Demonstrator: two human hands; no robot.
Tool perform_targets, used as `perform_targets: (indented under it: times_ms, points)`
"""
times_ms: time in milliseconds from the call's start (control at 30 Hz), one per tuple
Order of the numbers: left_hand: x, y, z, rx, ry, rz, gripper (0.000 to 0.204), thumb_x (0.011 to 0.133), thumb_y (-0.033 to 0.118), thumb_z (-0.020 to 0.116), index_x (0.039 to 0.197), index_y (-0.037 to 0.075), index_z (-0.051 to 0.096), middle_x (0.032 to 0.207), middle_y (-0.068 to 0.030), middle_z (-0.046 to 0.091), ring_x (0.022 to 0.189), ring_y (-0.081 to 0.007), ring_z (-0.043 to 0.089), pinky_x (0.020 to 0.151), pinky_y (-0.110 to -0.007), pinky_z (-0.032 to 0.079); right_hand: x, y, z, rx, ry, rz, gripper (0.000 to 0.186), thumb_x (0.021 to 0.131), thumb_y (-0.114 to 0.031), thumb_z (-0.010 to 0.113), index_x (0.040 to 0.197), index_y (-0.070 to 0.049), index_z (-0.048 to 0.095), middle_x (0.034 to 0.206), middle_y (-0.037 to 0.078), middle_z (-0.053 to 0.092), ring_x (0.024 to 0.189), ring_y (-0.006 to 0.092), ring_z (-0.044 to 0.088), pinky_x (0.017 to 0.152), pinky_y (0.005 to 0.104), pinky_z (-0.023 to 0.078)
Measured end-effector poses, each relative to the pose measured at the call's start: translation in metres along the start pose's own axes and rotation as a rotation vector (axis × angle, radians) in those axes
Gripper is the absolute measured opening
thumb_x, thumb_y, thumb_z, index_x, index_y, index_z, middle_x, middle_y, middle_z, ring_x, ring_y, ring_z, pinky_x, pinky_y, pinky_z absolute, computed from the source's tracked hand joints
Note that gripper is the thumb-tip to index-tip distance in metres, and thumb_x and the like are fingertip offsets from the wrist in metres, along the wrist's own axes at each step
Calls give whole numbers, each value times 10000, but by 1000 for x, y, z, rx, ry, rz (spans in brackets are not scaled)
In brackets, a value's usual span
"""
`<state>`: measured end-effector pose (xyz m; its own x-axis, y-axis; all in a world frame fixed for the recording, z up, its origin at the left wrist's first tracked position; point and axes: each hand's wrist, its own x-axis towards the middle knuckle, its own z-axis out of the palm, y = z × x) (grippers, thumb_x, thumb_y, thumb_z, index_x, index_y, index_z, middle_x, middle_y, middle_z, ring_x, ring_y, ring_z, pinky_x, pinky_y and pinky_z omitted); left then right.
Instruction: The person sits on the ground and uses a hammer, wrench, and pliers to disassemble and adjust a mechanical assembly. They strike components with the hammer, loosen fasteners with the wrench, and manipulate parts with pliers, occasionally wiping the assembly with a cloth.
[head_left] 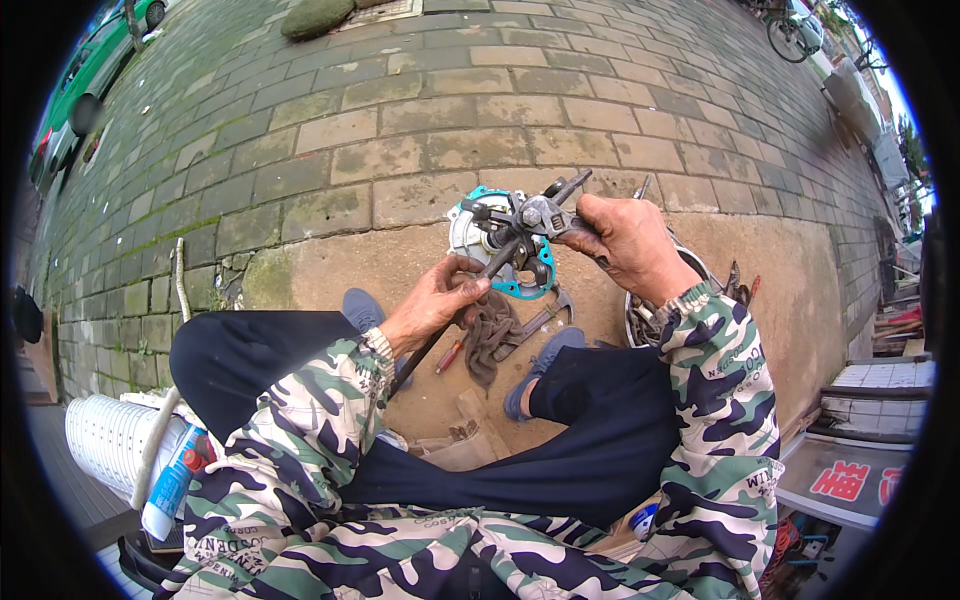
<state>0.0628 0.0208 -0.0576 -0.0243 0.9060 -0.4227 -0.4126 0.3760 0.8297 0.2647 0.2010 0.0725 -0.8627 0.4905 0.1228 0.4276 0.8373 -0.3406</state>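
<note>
My right hand (635, 240) is closed around the handle of an adjustable wrench (545, 215), whose head sits against dark metal parts in front of me. My left hand (435, 300) grips a long dark metal bar (497, 262) that slants from near my left knee up to those parts. Behind and below the tools is a round metal housing (465, 235) edged with a teal gasket. Exactly where the wrench jaws meet the parts is hard to make out.
Between my feet lie a grey-brown rag (493, 340), a red-handled screwdriver (450, 358) and a hammer-like tool (540, 318). A round container of tools (640, 325) stands beside my right forearm. To my left are a white slatted basket (115, 445) and a blue bottle (172, 480).
</note>
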Motion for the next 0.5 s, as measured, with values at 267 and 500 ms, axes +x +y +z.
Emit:
perform_targets:
  times_ms: [267,500]
  points:
    - [16,6,28,88,110,99,722,911,214,703,1445,74,237,917,-80,593,618,-129,557,515,-262,403,-6,0,-2,25,-14,-35,401,841,-348,722,759,-31,490,691,171,559,684,425,564,561,469,420]
    - [20,20,32,-154,-7,97,493,961,260,633,1343,99,367,897,-54,583,585,-136,587,400,-224,347,-4,0,-4,28,-40,-44,354,855,-356,694,789,-46,537,728,159,609,718,407,606,591,484,445]
